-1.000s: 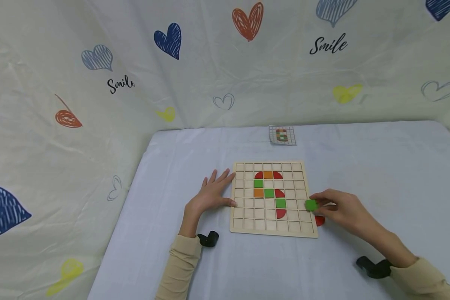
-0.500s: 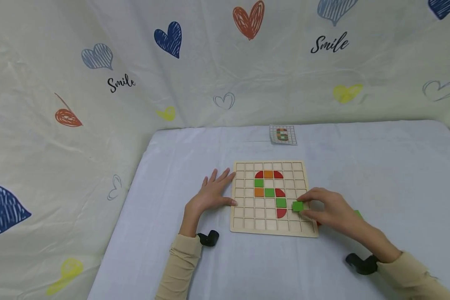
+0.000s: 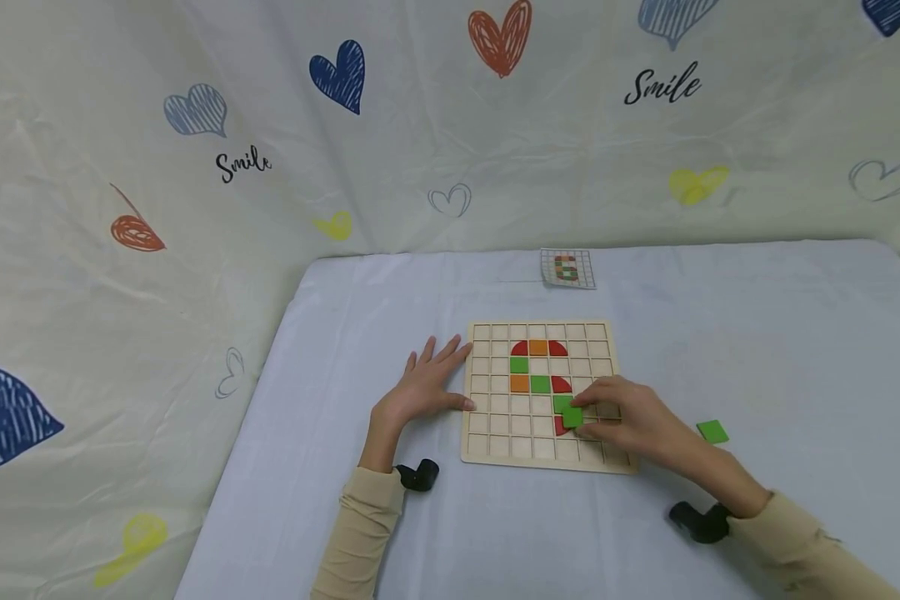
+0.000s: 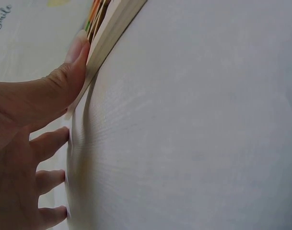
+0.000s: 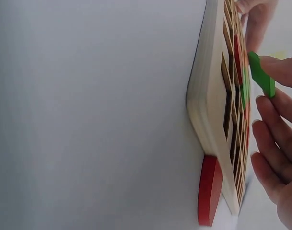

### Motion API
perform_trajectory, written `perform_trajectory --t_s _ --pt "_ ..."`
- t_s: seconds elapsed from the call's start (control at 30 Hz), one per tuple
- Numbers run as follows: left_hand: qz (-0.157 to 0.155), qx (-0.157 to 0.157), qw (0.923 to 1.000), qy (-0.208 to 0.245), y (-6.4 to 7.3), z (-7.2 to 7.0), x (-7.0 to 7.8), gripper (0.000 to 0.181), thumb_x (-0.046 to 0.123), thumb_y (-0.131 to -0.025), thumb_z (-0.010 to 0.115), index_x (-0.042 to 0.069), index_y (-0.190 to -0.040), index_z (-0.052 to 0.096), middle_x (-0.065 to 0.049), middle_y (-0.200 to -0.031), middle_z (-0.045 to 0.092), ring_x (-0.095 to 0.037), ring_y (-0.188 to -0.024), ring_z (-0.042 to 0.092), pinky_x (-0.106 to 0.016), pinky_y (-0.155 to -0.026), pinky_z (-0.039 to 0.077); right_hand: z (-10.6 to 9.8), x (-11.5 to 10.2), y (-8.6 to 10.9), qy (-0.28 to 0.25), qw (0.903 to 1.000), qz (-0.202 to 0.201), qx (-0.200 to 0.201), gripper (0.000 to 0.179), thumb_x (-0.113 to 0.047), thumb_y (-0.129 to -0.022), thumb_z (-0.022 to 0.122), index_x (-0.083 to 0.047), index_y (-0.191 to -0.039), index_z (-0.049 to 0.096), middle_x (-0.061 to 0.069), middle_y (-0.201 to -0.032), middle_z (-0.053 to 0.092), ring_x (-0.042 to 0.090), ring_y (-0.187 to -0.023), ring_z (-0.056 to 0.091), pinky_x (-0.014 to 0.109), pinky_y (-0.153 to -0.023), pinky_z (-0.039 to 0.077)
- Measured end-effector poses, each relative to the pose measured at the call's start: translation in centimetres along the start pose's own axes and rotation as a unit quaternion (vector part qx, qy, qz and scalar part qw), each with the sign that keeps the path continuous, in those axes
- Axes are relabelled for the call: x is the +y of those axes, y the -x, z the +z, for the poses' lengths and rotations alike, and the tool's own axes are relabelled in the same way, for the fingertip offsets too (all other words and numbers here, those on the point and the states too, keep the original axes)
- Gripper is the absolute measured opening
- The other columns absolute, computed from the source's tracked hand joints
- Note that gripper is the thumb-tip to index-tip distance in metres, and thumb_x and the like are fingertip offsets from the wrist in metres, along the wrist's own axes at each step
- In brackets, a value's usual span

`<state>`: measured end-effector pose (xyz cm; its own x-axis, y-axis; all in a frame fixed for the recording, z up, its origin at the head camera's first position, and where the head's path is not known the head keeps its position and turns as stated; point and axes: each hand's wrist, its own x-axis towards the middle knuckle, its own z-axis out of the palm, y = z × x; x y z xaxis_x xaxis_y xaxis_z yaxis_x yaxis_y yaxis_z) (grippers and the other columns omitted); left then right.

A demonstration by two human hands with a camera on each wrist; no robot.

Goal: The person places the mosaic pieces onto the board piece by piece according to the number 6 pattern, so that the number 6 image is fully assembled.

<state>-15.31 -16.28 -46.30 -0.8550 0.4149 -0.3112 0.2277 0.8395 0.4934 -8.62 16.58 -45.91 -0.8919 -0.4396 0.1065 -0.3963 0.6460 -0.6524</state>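
Note:
My right hand [image 3: 630, 417] pinches a green square tile [image 3: 572, 417] between thumb and fingers, over the lower right part of the tile pattern. In the right wrist view this green tile [image 5: 262, 74] is tilted and held above the board. The wooden grid board [image 3: 495, 450] lies flat, with red rounded pieces [image 3: 561, 384], orange squares [image 3: 538, 347] and green squares [image 3: 541, 384] set in its cells. My left hand [image 3: 420, 396] rests spread at the board's left edge. Its thumb touches the board's side in the left wrist view [image 4: 77, 62].
A loose green tile [image 3: 712, 431] lies on the white cloth beside my right forearm. Against the board's right edge sits a red piece [image 5: 210, 191], hidden in the head view. Behind the board lies a printed pattern card [image 3: 567, 268].
My right hand has carried the green tile leftward from the board's right edge to over the pattern. A loose green tile has come into sight behind it. The left hand stays put.

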Motion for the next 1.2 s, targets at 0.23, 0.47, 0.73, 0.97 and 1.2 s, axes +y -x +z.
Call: perform_trajectory --t_s 0.23,0.47,0.73,0.97,1.2 --pt "-0.003 -0.002 1.0 -0.003 -0.1 0.1 -0.1 0.097 0.042 -0.087 0.081 0.023 -0.165 0.027 0.0 -0.174 0.015 -0.036 -0.161 -0.004 -0.061 -0.127 -0.001 1.2 -0.6 -1.0 0.003 0.9999 -0.008 -0.014 0.027 -0.015 -0.076 0.092 -0.014 -0.101 0.08 -0.009 -0.096 0.07 0.015 -0.091 0.061 0.033 -0.081 0.054" --pt "-0.006 -0.002 1.0 -0.006 -0.3 0.2 -0.2 0.097 0.043 -0.087 0.081 0.024 -0.165 0.026 0.001 -0.174 0.014 -0.035 -0.161 -0.005 -0.06 -0.128 -0.001 2.3 -0.7 -1.4 0.014 0.9992 -0.036 -0.008 0.027 -0.012 -0.074 0.092 -0.013 -0.099 0.08 -0.007 -0.092 0.07 0.013 -0.087 0.057 0.03 -0.075 0.052" --pt "-0.009 -0.002 0.9999 -0.005 -0.3 0.2 -0.2 0.098 0.042 -0.086 0.081 0.025 -0.165 0.026 0.001 -0.173 0.015 -0.035 -0.161 -0.005 -0.06 -0.128 -0.001 3.1 -1.4 -1.7 0.031 0.9993 -0.016 -0.016 0.026 -0.012 -0.075 0.092 -0.014 -0.099 0.08 -0.007 -0.092 0.065 0.014 -0.092 0.053 0.034 -0.08 0.05" --pt "-0.01 -0.003 0.9999 -0.005 -0.3 0.2 -0.2 0.098 0.043 -0.086 0.081 0.025 -0.165 0.026 0.001 -0.174 0.015 -0.035 -0.161 -0.005 -0.06 -0.128 -0.001 3.2 -1.8 -1.7 0.047 0.9986 -0.02 -0.012 0.027 -0.01 -0.074 0.092 -0.013 -0.098 0.08 -0.006 -0.089 0.062 0.014 -0.091 0.05 0.034 -0.078 0.048" --pt "-0.01 -0.002 0.9999 -0.005 -0.2 0.1 0.0 0.097 0.042 -0.086 0.081 0.025 -0.165 0.027 0.001 -0.174 0.015 -0.036 -0.161 -0.005 -0.06 -0.128 -0.001 3.0 -1.9 -1.6 0.055 0.9981 -0.025 -0.013 0.027 -0.01 -0.075 0.091 -0.012 -0.1 0.08 -0.004 -0.092 0.065 0.015 -0.091 0.052 0.033 -0.077 0.049"
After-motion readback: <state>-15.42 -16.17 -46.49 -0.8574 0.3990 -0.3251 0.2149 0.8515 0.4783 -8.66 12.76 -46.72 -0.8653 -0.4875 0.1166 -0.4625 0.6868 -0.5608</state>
